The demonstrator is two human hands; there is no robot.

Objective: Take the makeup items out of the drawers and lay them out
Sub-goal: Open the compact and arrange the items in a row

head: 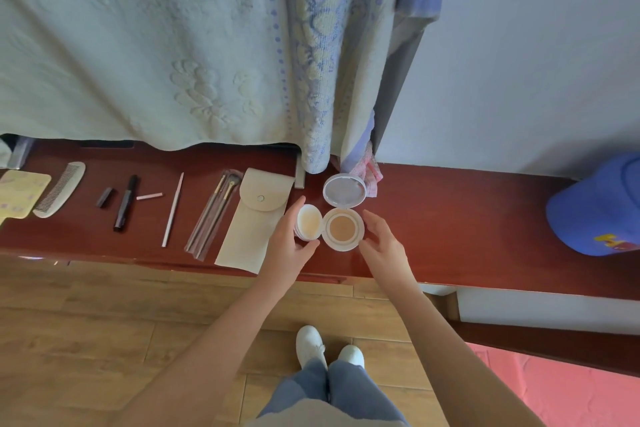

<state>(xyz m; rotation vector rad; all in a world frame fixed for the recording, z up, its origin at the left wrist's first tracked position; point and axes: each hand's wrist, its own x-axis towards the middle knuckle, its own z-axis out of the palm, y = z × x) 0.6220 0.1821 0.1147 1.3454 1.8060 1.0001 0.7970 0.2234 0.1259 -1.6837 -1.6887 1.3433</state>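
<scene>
We stand at a dark red wooden shelf (450, 218) above a wood-plank floor (86, 315), with pale patterned towels (138, 45) hanging behind it and a blue cap (595, 208) off to the right. Laid out in a row are a comb (60, 189), a mascara tube (125, 203), a thin pencil (173, 210), bagged brushes (211, 215) and a beige pouch (252, 222). The open cushion compact (343, 227) lies between our hands. Our left hand (287, 246) curls around the round puff (308, 222) just left of the compact; our right hand (384, 243) hovers beside it, fingers spread, holding nothing.
</scene>
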